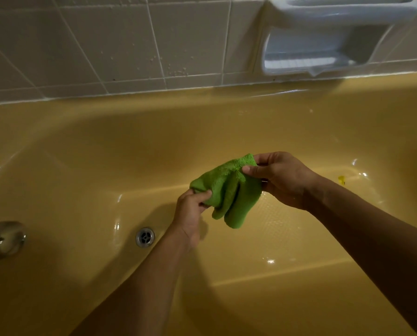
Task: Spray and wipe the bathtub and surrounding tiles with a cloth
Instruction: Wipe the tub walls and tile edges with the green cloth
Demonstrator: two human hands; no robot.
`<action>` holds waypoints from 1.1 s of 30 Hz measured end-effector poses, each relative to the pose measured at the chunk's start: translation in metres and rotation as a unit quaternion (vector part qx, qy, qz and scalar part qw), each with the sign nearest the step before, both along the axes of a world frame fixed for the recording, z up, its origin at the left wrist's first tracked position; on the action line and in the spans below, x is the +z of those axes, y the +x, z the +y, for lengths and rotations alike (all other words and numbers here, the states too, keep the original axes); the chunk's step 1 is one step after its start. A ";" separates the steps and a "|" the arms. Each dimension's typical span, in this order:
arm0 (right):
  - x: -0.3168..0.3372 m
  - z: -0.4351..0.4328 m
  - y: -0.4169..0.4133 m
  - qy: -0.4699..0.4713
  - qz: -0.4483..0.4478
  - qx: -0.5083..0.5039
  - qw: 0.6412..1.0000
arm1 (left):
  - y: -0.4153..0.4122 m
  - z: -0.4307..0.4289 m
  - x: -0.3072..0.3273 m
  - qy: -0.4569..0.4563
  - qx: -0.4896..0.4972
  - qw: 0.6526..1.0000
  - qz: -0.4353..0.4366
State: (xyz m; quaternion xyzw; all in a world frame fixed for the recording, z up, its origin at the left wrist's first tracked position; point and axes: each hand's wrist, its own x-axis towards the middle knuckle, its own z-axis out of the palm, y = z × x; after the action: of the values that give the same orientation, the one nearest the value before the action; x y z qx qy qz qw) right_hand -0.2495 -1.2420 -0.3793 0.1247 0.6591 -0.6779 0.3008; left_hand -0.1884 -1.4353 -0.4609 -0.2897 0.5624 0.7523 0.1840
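Over tub (81, 146), L hand (190, 210), R hand (283, 181) pinch cloth (229, 192).

cloth (228, 190) held above bathtub (81, 146), drain (145, 236) lower left, soap dish (336, 37), seemingly recessed, on tiles (105, 44) behind

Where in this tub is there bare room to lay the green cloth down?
The tub floor between the drain and the small yellow speck is bare, and so is the rim ledge under the tiles. The only crowded spot is above the floor's middle, where the left hand and right hand grip the green cloth.
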 end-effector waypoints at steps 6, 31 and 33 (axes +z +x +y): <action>-0.006 0.012 -0.007 0.117 -0.018 -0.028 0.993 | -0.018 -0.030 0.014 -0.067 -0.029 0.996 0.046; 0.012 -0.020 -0.030 0.119 0.048 0.184 0.975 | -0.076 -0.065 0.066 -0.194 -0.115 0.950 0.215; 0.011 -0.029 -0.033 0.116 0.027 0.220 0.968 | -0.090 -0.062 0.067 -0.213 -0.131 0.940 0.234</action>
State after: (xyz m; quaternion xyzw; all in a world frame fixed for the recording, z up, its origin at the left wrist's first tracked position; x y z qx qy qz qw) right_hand -0.2823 -1.2710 -0.3688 -0.0078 0.7525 -0.5168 0.4080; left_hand -0.2783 -1.4973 -0.3937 -0.0615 0.7695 0.6309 0.0778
